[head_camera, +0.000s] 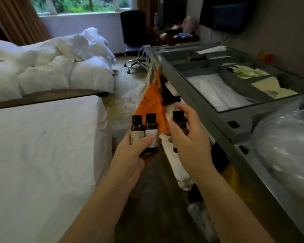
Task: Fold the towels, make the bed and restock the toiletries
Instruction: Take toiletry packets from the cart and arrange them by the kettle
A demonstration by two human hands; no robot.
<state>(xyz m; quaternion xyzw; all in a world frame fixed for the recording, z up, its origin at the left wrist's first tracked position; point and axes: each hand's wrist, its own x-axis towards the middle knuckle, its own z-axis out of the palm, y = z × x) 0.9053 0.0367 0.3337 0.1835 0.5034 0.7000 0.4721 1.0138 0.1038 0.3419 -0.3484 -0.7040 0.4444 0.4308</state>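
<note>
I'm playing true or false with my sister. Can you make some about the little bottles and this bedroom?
1. The left hand holds two dark bottles. True.
2. The right hand holds nothing. False: it grips a third bottle.
3. The far bed is neatly made. False: its white duvet lies rumpled in a heap.
4. A grey cart with a divided top tray stands to the person's right. True.
5. The bottles have white caps. False: the caps are dark.
</note>
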